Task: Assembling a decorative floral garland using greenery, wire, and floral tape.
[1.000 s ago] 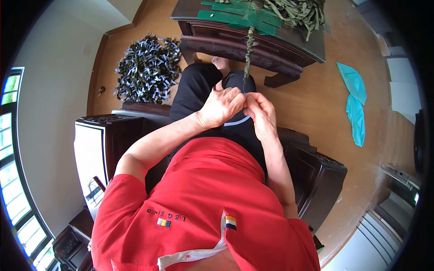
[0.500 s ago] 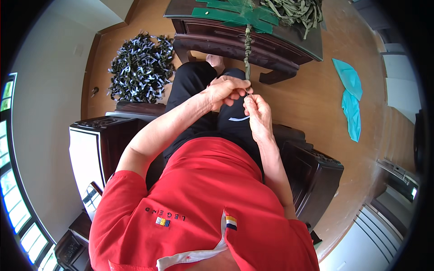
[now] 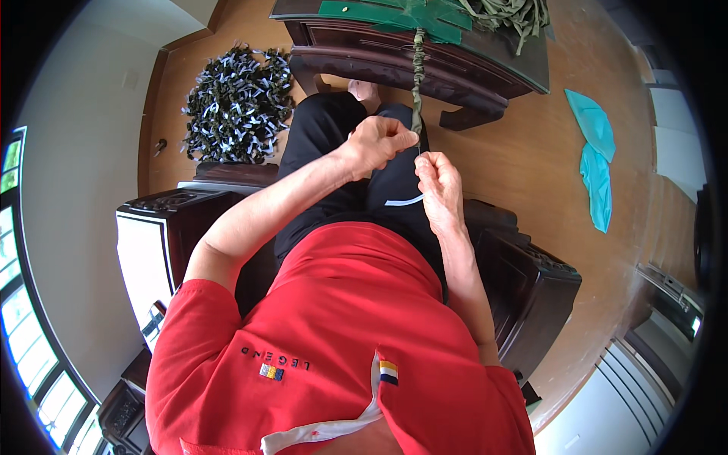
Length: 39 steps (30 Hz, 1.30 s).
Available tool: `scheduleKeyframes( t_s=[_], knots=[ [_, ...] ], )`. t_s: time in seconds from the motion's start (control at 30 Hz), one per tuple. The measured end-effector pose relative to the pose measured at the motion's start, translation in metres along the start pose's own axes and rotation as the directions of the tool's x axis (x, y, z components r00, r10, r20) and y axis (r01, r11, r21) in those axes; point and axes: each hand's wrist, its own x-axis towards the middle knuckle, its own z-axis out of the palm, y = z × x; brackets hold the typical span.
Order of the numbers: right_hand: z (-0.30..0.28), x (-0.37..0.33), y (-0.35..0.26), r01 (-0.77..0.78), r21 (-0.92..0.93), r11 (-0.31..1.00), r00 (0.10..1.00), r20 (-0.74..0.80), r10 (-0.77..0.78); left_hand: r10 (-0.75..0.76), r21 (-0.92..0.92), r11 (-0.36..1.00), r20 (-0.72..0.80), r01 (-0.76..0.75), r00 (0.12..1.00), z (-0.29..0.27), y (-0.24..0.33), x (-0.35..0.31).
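Observation:
A twisted olive-green fabric cord (image 3: 418,80) runs from the table's edge toward me. Its near end is pinched between the thumb and fingers of my left hand (image 3: 377,144). Just below and to the right, my right hand (image 3: 441,186) is closed in a pinch on a thin strand that leads up to the cord's end. A narrow white strip (image 3: 404,202) sticks out to the left of the right hand, over my thigh. Whether that hand grips the strip too is hidden. Green tape (image 3: 436,24) covers the cord's far end on the dark wooden table (image 3: 497,64).
Loose olive-green fabric strips (image 3: 516,17) are heaped on the table's right side. A dark pile with many white tags (image 3: 239,106) lies on the floor at left. Turquoise fabric (image 3: 595,159) lies on the floor at right. Dark wooden armrests flank me.
My right hand has drawn slightly away from the left, so more of the thin strand shows between them. My left hand keeps its pinch on the cord. The view has shifted slightly.

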Motion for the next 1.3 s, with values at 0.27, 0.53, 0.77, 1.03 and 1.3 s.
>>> scheduleKeyframes(
  t_s=[0.27, 0.53, 0.77, 1.03, 1.3],
  knots=[
    [0.003, -0.003, 0.001, 0.008, -0.109, 0.994, 1.0, -0.025, -0.01, 0.268, 0.486, 0.857, -0.136, -0.172, 0.954, 0.004, -0.011, -0.01],
    [0.006, -0.005, 0.005, 0.026, -0.103, 0.994, 0.999, -0.028, -0.029, -0.015, 0.011, 1.0, -0.085, 0.016, 0.996, 0.009, -0.011, -0.017],
    [0.004, -0.004, 0.006, 0.015, -0.111, 0.994, 0.999, -0.044, -0.02, -0.042, -0.027, 0.999, -0.076, 0.041, 0.996, 0.005, -0.011, -0.014],
    [0.008, -0.003, 0.009, 0.067, -0.161, 0.985, 0.992, -0.094, -0.083, -0.081, -0.045, 0.996, -0.069, 0.078, 0.994, 0.011, -0.001, -0.013],
    [0.012, -0.005, 0.006, 0.067, -0.178, 0.982, 0.988, -0.126, -0.091, -0.066, -0.06, 0.997, -0.153, 0.057, 0.986, 0.016, -0.005, -0.011]
  ],
)
